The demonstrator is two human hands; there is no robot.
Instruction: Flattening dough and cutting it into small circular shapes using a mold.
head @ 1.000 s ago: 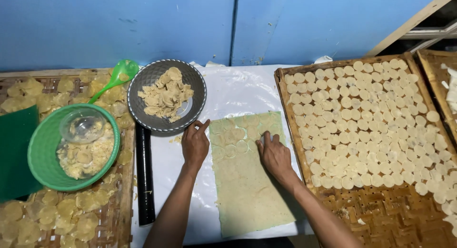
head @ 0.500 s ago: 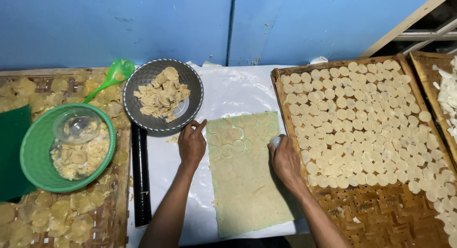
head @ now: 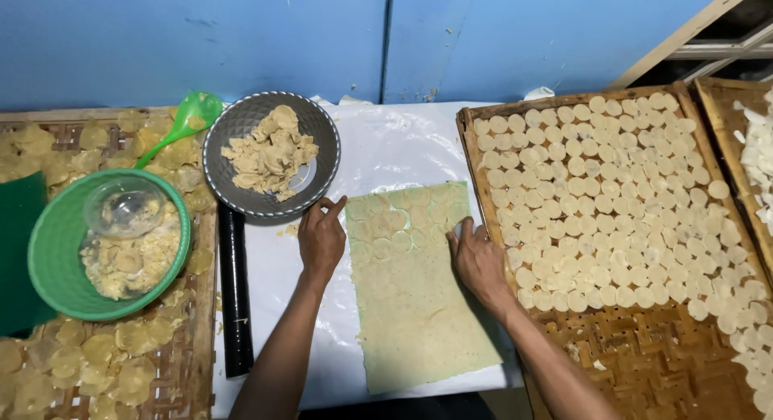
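— How are the hands placed?

— The left hand is laid flat, fingers spread, on the left edge of the dough sheet; nothing is pinched in its grip. The right hand is set on the sheet's right edge, near the top corner. Its fingers are bent down onto the dough, but whether anything is pinched cannot be told.

— And where is the sheet found?

— It is spread flat on the white plastic-covered table, between the two hands. Round cut marks are seen across its upper part; the lower part is left unmarked.

— What is set around it?

— A grey bowl of dough scraps is placed just beyond the left hand, and a black roller is laid beside it. A green basket with a clear cup is kept further left. A woven tray filled with pale dough discs is placed to the right.
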